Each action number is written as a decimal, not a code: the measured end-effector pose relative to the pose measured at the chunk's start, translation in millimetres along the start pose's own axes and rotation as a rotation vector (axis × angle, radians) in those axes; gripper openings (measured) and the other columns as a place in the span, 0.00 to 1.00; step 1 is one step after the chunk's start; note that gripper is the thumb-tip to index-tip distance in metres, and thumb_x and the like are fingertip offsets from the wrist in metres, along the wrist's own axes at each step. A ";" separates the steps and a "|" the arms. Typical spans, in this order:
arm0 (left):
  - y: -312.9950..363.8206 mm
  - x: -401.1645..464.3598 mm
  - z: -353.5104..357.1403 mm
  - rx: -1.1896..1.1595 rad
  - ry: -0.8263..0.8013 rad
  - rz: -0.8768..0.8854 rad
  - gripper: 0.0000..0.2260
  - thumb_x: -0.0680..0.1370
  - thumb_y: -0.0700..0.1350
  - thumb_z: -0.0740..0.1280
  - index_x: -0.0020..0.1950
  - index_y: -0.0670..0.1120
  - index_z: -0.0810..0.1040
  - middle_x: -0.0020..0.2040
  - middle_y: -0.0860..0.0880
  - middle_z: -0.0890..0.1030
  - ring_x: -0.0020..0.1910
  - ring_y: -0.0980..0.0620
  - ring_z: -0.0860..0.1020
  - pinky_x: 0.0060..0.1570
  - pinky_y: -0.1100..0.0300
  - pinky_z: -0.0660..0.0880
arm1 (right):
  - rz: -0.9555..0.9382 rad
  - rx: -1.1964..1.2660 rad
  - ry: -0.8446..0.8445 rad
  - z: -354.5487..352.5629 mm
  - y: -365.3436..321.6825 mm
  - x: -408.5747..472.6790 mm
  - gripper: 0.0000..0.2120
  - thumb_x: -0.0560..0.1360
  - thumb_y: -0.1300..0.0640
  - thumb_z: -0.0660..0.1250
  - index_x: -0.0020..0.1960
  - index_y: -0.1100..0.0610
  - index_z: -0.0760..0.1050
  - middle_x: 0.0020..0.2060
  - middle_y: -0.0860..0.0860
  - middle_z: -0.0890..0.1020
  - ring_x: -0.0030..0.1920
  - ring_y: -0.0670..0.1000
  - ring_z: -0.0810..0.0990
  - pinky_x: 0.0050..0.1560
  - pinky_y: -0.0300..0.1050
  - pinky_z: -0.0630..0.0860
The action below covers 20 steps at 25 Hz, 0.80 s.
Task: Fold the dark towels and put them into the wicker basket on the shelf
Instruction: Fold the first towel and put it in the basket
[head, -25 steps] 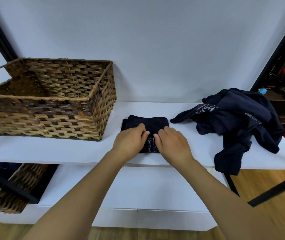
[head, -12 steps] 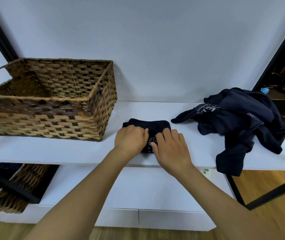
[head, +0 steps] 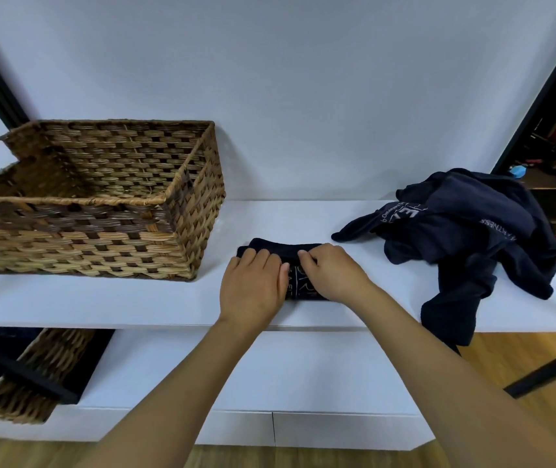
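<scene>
Resting on a white shelf, left to right:
Lower basket [head: 23, 376]: wicker, partly in view under the shelf at far left, with dark cloth beside it.
Basket [head: 101, 238]: wicker, rectangular, upright on the left part of the shelf [head: 84, 298], against the wall; its inside shows only bare weave.
Left hand [head: 253, 285]: palm down on the left half of the folded towel, fingers pressed together and curled over its far edge.
Folded towel [head: 286, 251]: dark, a small compact bundle with pale lettering, lying on the shelf just right of the basket, apart from it, near the front edge.
Right hand [head: 330, 271]: on the right half of the same towel, touching the left hand's thumb side; fingers close together, tips bent down onto the cloth. Whether they pinch a fold cannot be told.
Towel heap [head: 465, 231]: dark, unfolded, crumpled on the right end of the shelf, well apart from the hands; one corner hangs over the front edge.
Floor [head: 523, 383]: wooden, below at right.
</scene>
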<state>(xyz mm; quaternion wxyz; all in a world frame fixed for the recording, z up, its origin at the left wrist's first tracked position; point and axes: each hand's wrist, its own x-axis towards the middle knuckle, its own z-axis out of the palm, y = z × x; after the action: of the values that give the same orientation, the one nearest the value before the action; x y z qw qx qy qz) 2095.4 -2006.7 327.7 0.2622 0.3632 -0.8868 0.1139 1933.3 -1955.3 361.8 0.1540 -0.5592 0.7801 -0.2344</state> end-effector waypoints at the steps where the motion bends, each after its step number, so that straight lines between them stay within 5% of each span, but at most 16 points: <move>1: -1.3 5.4 -3.0 -0.012 -0.015 0.001 0.17 0.83 0.48 0.55 0.36 0.46 0.73 0.33 0.48 0.75 0.36 0.46 0.73 0.35 0.54 0.63 | -0.032 -0.066 0.028 1.4 -0.4 -2.6 0.22 0.84 0.46 0.51 0.35 0.55 0.66 0.31 0.50 0.73 0.35 0.54 0.71 0.34 0.47 0.64; 4: -3.7 29.3 -10.0 -0.075 -0.243 -0.065 0.19 0.84 0.50 0.53 0.34 0.48 0.68 0.31 0.50 0.73 0.34 0.47 0.74 0.33 0.56 0.62 | -0.295 -0.452 0.387 24.4 5.4 -22.0 0.19 0.82 0.46 0.50 0.44 0.57 0.73 0.41 0.53 0.77 0.42 0.57 0.73 0.41 0.50 0.66; 7: -9.4 52.3 -5.7 -0.205 -0.468 -0.186 0.21 0.85 0.52 0.52 0.35 0.47 0.70 0.33 0.50 0.74 0.36 0.47 0.74 0.35 0.55 0.64 | -0.322 -0.538 0.503 39.3 12.3 -24.4 0.18 0.81 0.46 0.54 0.43 0.57 0.74 0.40 0.54 0.76 0.41 0.57 0.71 0.41 0.51 0.67; 10: -12.6 58.0 -5.2 -0.268 -0.453 -0.218 0.19 0.85 0.51 0.52 0.39 0.46 0.71 0.36 0.50 0.75 0.38 0.46 0.74 0.38 0.54 0.65 | -0.269 -0.428 0.460 30.5 9.0 -7.7 0.22 0.81 0.45 0.53 0.40 0.57 0.75 0.35 0.53 0.77 0.37 0.58 0.75 0.35 0.48 0.67; 15: -8.5 14.9 2.7 -0.069 -0.031 -0.062 0.16 0.83 0.48 0.52 0.44 0.45 0.75 0.42 0.48 0.76 0.41 0.46 0.72 0.39 0.52 0.67 | -0.080 -0.167 0.143 8.0 1.4 8.2 0.25 0.84 0.45 0.51 0.32 0.56 0.66 0.31 0.51 0.73 0.36 0.56 0.72 0.34 0.47 0.63; 18: -6.6 10.4 -1.2 -0.034 -0.041 -0.045 0.18 0.83 0.49 0.53 0.39 0.46 0.75 0.37 0.49 0.77 0.38 0.46 0.73 0.36 0.54 0.63 | 0.017 0.034 -0.003 -1.3 -0.1 12.8 0.26 0.84 0.46 0.53 0.30 0.56 0.62 0.27 0.52 0.69 0.33 0.57 0.71 0.31 0.46 0.62; 20: -5.3 19.3 -11.2 -0.026 -0.151 -0.077 0.19 0.83 0.49 0.53 0.35 0.47 0.73 0.34 0.50 0.77 0.36 0.46 0.74 0.35 0.55 0.62 | -0.075 -0.086 0.070 3.2 -0.3 4.5 0.23 0.84 0.47 0.51 0.34 0.56 0.66 0.31 0.51 0.73 0.37 0.57 0.72 0.35 0.47 0.65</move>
<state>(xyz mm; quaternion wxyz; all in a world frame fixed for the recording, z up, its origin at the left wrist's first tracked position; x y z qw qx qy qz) 2091.9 -2017.4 347.8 0.2037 0.4013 -0.8907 0.0643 1933.7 -1960.2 359.4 0.0938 -0.5855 0.7730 -0.2257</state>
